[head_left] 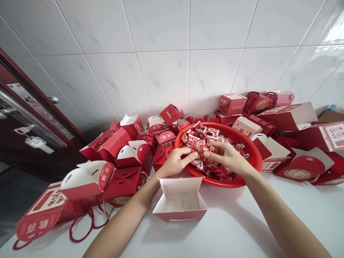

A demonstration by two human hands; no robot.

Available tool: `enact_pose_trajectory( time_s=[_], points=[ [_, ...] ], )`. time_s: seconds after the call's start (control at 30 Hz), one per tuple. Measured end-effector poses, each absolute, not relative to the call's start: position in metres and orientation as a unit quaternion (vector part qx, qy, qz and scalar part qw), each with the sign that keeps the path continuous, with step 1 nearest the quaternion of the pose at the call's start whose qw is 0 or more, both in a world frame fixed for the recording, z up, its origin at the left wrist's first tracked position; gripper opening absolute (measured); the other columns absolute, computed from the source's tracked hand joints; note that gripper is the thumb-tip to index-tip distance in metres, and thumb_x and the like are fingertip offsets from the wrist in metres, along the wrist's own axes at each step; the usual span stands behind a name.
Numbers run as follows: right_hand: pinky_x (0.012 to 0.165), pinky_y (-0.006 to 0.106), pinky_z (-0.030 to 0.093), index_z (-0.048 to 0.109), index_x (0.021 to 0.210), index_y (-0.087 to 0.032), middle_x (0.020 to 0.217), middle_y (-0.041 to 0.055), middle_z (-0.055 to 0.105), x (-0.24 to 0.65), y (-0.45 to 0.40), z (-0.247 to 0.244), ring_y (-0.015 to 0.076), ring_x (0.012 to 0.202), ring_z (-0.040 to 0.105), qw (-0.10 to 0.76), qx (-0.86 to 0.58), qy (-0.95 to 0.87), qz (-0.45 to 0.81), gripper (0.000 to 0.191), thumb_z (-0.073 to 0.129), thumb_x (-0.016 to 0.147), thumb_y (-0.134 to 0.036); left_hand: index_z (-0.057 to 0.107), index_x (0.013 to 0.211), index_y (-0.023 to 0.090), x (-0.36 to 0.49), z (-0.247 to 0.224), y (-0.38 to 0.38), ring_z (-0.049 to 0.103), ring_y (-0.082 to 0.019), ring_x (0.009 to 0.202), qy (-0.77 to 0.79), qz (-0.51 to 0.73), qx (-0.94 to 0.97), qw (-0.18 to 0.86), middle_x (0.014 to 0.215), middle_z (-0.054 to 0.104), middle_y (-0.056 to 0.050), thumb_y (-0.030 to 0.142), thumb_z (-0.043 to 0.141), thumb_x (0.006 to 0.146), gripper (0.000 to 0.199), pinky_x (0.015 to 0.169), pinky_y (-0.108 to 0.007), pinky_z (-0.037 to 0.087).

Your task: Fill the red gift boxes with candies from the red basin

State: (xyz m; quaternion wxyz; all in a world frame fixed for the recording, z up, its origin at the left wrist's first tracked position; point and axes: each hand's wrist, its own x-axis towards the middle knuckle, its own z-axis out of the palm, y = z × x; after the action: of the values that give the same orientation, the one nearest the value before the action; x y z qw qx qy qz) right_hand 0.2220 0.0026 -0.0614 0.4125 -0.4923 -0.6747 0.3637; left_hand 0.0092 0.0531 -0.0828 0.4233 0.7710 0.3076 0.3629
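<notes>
Above the red plastic basket (256, 152), my left hand (176, 161) and my right hand (231, 157) pinch a red printed candy packet (200, 147) between them, one at each side. Thumbs lie along its near face. Many similar red-and-white wrapped candies (223, 173) fill the basket beneath. Just in front of my left wrist stands an open red paper box (185, 215), its white inside facing up; I see nothing in it.
Red gift boxes (126, 182) crowd the left side, some with rope handles (91, 229). More boxes (303, 165) are piled on the right and along the tiled wall (163, 75). A wooden door (24, 132) with keys (39, 143) in it is at far left.
</notes>
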Motion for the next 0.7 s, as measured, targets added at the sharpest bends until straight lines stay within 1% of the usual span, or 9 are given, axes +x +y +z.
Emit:
enact_pose_trajectory(
  time_s=[0.03,0.1,0.3,0.43,0.53,0.6,0.67,0.7],
  points=[
    [0.052,0.027,0.036,0.05,0.068,-0.022,0.063,-0.0047,0.038,0.222,0.003,-0.061,0.0125,0.058,0.037,0.414,-0.493,-0.677,0.357,0.049,0.073,0.082,-0.062,0.054,0.061,0.019,0.009,-0.083,0.054,0.049,-0.014,0.063,0.299,0.357,0.771,0.435,0.063,0.051,0.002,0.056,0.061,0.09,0.048,0.063,-0.028,0.046],
    [0.053,0.027,0.035,0.049,0.067,-0.022,0.063,-0.0047,0.038,0.221,0.002,-0.06,0.0123,0.058,0.036,0.424,-0.488,-0.675,0.357,0.05,0.074,0.081,-0.062,0.054,0.063,0.019,0.009,-0.083,0.055,0.047,-0.014,0.064,0.289,0.351,0.762,0.462,0.065,0.05,0.002,0.058,0.059,0.092,0.049,0.064,-0.027,0.045],
    [0.056,0.029,0.043,0.059,0.074,-0.022,0.071,-0.0025,0.052,0.216,-0.002,-0.051,0.0143,0.061,0.047,0.447,-0.445,-0.642,0.435,0.042,0.078,0.079,-0.058,0.065,0.072,0.017,0.007,-0.083,0.055,0.057,-0.018,0.072,0.296,0.345,0.734,0.504,0.072,0.062,-0.002,0.062,0.064,0.088,0.049,0.069,-0.03,0.049],
    [0.059,0.03,0.047,0.057,0.071,-0.022,0.071,-0.0022,0.054,0.216,-0.003,-0.048,0.0151,0.062,0.05,0.447,-0.444,-0.642,0.437,0.042,0.077,0.08,-0.057,0.067,0.071,0.017,0.005,-0.083,0.055,0.061,-0.02,0.074,0.291,0.345,0.727,0.517,0.072,0.065,-0.002,0.059,0.064,0.089,0.046,0.072,-0.032,0.052],
    [0.062,0.03,0.048,0.06,0.074,-0.021,0.074,-0.0014,0.056,0.219,-0.001,-0.053,0.0162,0.066,0.052,0.463,-0.464,-0.639,0.402,0.04,0.077,0.08,-0.057,0.067,0.07,0.017,0.004,-0.083,0.057,0.062,-0.02,0.075,0.295,0.357,0.72,0.516,0.073,0.067,-0.003,0.054,0.064,0.09,0.042,0.074,-0.032,0.052],
    [0.067,0.03,0.049,0.064,0.081,-0.02,0.079,0.0003,0.061,0.222,0.0,-0.057,0.0184,0.073,0.056,0.479,-0.482,-0.628,0.379,0.039,0.076,0.081,-0.058,0.072,0.077,0.018,0.003,-0.083,0.058,0.066,-0.022,0.083,0.302,0.367,0.709,0.522,0.082,0.072,-0.004,0.049,0.066,0.088,0.034,0.081,-0.033,0.053],
    [0.07,0.031,0.05,0.067,0.088,-0.02,0.083,0.0021,0.066,0.225,0.002,-0.062,0.0204,0.077,0.059,0.497,-0.488,-0.61,0.378,0.04,0.075,0.082,-0.058,0.077,0.094,0.018,0.003,-0.084,0.059,0.069,-0.025,0.097,0.298,0.372,0.702,0.53,0.099,0.076,-0.006,0.044,0.07,0.085,0.029,0.09,-0.035,0.054],
    [0.07,0.032,0.051,0.068,0.09,-0.02,0.084,0.0028,0.068,0.226,0.003,-0.064,0.0208,0.077,0.061,0.507,-0.484,-0.599,0.387,0.04,0.075,0.083,-0.058,0.077,0.104,0.018,0.003,-0.084,0.06,0.068,-0.026,0.105,0.294,0.374,0.703,0.528,0.109,0.076,-0.007,0.043,0.072,0.084,0.032,0.095,-0.036,0.053]
  ],
)
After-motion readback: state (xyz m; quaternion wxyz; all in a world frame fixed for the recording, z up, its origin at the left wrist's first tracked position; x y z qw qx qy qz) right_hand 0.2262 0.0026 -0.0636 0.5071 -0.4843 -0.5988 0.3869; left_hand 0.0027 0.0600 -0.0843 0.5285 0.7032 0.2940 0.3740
